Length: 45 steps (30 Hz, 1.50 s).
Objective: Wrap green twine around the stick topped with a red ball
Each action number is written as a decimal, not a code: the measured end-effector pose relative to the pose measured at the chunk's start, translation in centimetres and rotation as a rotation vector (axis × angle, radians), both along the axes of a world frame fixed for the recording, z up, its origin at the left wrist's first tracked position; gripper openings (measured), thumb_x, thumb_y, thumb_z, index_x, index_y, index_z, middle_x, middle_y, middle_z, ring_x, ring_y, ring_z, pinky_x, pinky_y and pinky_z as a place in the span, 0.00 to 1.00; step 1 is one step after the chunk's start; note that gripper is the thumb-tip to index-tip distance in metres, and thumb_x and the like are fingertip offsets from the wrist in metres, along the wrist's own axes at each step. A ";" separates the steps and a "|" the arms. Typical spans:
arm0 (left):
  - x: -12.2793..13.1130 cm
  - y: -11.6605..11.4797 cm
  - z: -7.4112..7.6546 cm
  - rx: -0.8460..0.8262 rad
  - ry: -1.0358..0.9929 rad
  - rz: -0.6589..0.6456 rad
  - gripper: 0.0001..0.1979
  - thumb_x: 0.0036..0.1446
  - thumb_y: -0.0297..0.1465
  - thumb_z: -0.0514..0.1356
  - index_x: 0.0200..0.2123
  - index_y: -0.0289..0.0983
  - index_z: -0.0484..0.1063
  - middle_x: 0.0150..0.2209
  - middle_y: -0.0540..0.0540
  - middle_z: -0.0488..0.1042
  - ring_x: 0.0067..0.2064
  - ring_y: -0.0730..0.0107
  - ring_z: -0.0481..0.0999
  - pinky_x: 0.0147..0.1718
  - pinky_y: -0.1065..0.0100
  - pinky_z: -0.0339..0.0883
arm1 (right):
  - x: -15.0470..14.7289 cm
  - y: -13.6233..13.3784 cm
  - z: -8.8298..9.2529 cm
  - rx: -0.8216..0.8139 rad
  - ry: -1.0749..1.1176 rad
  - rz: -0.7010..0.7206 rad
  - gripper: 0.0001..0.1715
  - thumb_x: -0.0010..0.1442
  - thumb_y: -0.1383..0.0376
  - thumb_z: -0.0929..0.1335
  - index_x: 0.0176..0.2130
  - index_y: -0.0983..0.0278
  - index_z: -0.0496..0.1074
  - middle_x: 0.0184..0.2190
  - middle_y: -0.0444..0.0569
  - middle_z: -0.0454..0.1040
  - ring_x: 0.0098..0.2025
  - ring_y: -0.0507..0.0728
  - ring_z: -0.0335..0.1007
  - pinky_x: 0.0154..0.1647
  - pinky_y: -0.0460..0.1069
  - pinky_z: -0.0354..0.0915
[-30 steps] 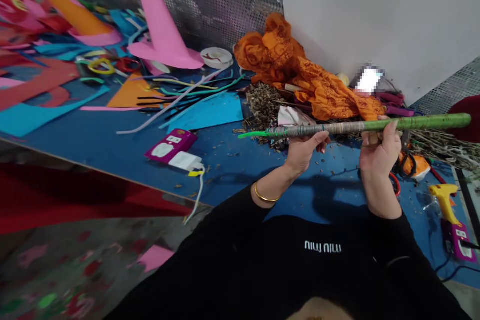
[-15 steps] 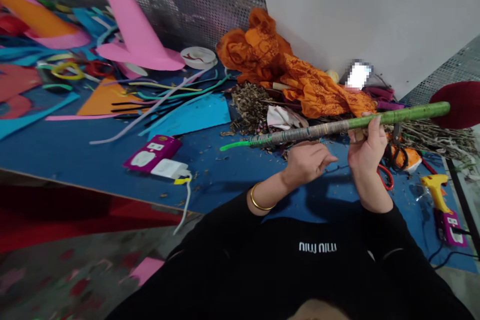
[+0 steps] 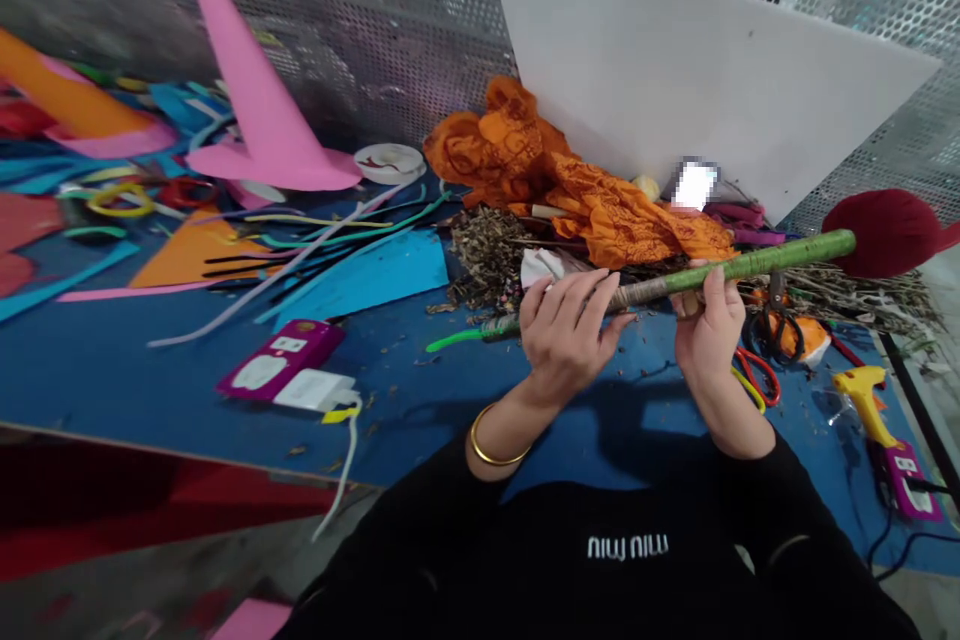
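A long stick (image 3: 780,257), wrapped in green tape on its right part and grey-brown cord farther left, slants across above the blue table. A thin bright green tip (image 3: 454,339) sticks out at its left end. My right hand (image 3: 707,335) holds the green part from below, thumb in front. My left hand (image 3: 566,335), with a gold bangle at the wrist, lies over the cord-wrapped part, its fingers across the stick and the thumb on the near side. A dark red fabric bulb (image 3: 885,232) is at the stick's right end; whether they are joined I cannot tell.
Behind the stick lie crumpled orange cloth (image 3: 622,220) and dried plant bits (image 3: 487,255). Black-handled scissors (image 3: 780,335) and a yellow glue gun (image 3: 868,400) are at right. At left are a purple power strip (image 3: 285,360), pink cone (image 3: 259,110) and foam strips.
My left hand has moved from below the stick up onto its cord-wrapped part, and its fingers have come down over it. My right hand still holds the green part. The view has shifted slightly.
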State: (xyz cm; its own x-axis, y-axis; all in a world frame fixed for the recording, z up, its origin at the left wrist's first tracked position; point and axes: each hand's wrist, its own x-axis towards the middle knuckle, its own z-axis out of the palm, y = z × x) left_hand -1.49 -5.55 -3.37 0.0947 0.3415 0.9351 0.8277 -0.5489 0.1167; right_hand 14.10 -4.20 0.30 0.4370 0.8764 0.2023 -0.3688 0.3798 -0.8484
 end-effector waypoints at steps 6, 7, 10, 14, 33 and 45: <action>0.0 -0.3 -0.1 -0.142 0.108 -0.079 0.22 0.73 0.41 0.60 0.59 0.31 0.77 0.49 0.35 0.85 0.48 0.56 0.83 0.52 0.60 0.69 | -0.7 -0.5 -0.2 -0.048 -0.012 0.023 0.28 0.54 0.42 0.77 0.36 0.61 0.74 0.17 0.31 0.53 0.19 0.46 0.46 0.23 0.47 0.53; 0.0 -0.2 -0.3 -0.154 0.128 -0.070 0.21 0.74 0.39 0.59 0.59 0.30 0.77 0.48 0.35 0.85 0.46 0.56 0.83 0.48 0.61 0.70 | -0.8 -0.6 -0.3 -0.054 -0.013 0.025 0.28 0.53 0.42 0.77 0.36 0.61 0.74 0.16 0.31 0.53 0.19 0.46 0.46 0.23 0.47 0.53; 0.0 -0.1 -0.6 -0.190 0.183 -0.019 0.19 0.75 0.35 0.55 0.57 0.29 0.78 0.41 0.38 0.85 0.38 0.60 0.82 0.38 0.62 0.67 | -1.1 -0.8 -0.3 -0.039 -0.018 0.029 0.27 0.54 0.43 0.77 0.36 0.62 0.75 0.16 0.31 0.54 0.19 0.46 0.47 0.22 0.47 0.52; -0.1 0.1 -0.7 -0.262 0.212 -0.012 0.21 0.76 0.38 0.52 0.59 0.34 0.78 0.36 0.41 0.83 0.36 0.62 0.80 0.35 0.65 0.65 | -1.1 -0.9 -0.3 -0.015 -0.042 0.034 0.26 0.55 0.43 0.77 0.36 0.62 0.75 0.16 0.31 0.54 0.18 0.46 0.47 0.22 0.47 0.52; 0.2 0.1 -0.2 -0.197 0.096 -0.042 0.16 0.74 0.38 0.58 0.52 0.33 0.80 0.41 0.43 0.85 0.39 0.63 0.83 0.39 0.66 0.71 | -0.7 -0.4 -0.9 -0.011 -0.063 0.054 0.25 0.57 0.44 0.77 0.36 0.61 0.75 0.17 0.31 0.53 0.18 0.46 0.48 0.22 0.46 0.51; 0.2 0.2 -0.2 -0.180 0.107 -0.042 0.22 0.76 0.43 0.54 0.53 0.33 0.80 0.42 0.41 0.86 0.38 0.63 0.83 0.38 0.65 0.71 | -0.8 -0.5 -0.8 -0.022 -0.076 0.038 0.26 0.56 0.43 0.76 0.36 0.61 0.74 0.17 0.31 0.54 0.19 0.46 0.48 0.22 0.46 0.53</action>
State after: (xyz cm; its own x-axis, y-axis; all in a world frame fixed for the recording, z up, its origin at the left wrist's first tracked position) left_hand -1.33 -5.32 -3.60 0.2077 0.4961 0.8430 0.8173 -0.5616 0.1291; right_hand 13.29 -4.69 -0.46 0.3877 0.8965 0.2144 -0.3164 0.3479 -0.8825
